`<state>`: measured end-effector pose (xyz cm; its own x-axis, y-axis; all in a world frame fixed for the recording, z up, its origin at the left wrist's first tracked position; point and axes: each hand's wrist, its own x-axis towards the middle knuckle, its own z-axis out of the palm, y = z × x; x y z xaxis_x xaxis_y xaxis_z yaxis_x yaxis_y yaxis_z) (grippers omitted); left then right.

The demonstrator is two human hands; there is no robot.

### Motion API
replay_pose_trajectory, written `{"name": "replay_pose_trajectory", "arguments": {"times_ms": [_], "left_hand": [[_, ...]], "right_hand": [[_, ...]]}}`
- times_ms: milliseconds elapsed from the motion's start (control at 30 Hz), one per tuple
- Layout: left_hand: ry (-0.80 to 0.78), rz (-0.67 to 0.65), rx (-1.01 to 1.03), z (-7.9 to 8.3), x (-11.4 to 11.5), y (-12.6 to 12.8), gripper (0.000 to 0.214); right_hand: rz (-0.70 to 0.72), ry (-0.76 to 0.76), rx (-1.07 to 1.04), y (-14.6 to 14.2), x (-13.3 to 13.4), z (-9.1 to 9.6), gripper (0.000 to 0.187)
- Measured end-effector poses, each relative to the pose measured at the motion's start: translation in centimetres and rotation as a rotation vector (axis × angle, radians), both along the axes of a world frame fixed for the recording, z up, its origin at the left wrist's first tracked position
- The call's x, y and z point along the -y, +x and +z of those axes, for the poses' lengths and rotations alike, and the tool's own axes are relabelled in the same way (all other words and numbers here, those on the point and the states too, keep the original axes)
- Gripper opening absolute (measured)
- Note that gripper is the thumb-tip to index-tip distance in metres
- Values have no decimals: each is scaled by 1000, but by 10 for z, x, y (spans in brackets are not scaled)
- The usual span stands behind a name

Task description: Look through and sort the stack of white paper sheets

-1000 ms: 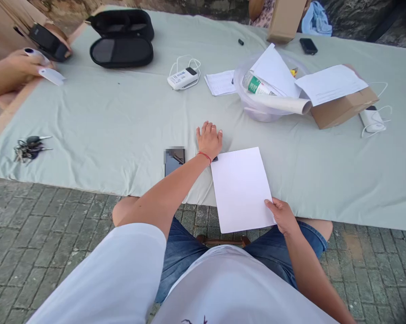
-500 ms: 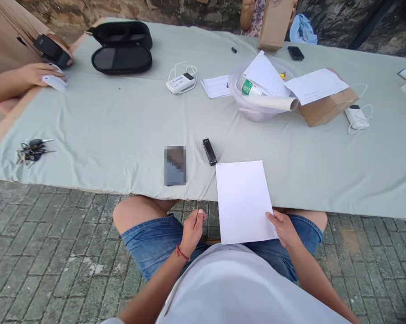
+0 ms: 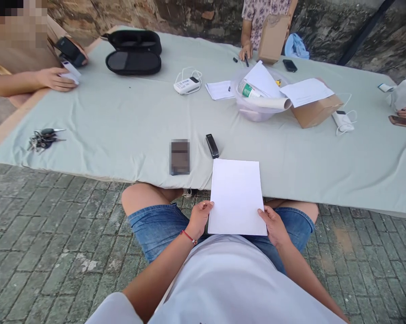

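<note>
White paper (image 3: 237,195), apparently a thin stack, lies partly on the table's front edge and partly over my lap. My left hand (image 3: 200,219) pinches its left edge, thumb on top. At the right edge, my right hand (image 3: 273,224) grips it the same way, fingers tucked underneath. Just beyond the paper's top left corner is a black stapler (image 3: 212,146), lying on the cloth. Left of that sits a phone-sized flat object (image 3: 179,157), blurred out by pixels.
The cloth-covered table (image 3: 138,121) holds keys (image 3: 45,139), a black case (image 3: 133,60), a white corded device (image 3: 188,85), a plastic basin (image 3: 253,113) of papers and a cardboard box (image 3: 315,110). Other people sit at the left, far side and right.
My left hand has come right and taken hold of the paper's left edge. The paper has turned straighter and shifted slightly left. A co-worker's hand now reaches a dark pen-like item across the table.
</note>
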<state>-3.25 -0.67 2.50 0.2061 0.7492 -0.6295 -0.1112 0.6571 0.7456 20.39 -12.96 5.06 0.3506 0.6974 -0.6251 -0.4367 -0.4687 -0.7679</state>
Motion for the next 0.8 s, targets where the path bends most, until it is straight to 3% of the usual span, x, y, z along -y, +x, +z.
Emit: {"name": "replay_pose_trajectory", "arguments": {"times_ms": [167, 333, 500, 667, 800], "left_hand": [[-43, 181, 41, -3, -1, 2, 53], [9, 146, 110, 9, 3, 1, 47], [188, 35, 33, 12, 13, -5, 69], [204, 20, -32, 6, 15, -6, 47], [255, 9, -139, 5, 12, -5, 30]], "right_hand": [[-51, -17, -89, -6, 5, -11, 36], [-8, -4, -76, -9, 3, -14, 44], [32, 1, 46, -1, 2, -16, 45], [25, -16, 291, 20, 8, -15, 46], [-49, -21, 217, 33, 9, -6, 46]]}}
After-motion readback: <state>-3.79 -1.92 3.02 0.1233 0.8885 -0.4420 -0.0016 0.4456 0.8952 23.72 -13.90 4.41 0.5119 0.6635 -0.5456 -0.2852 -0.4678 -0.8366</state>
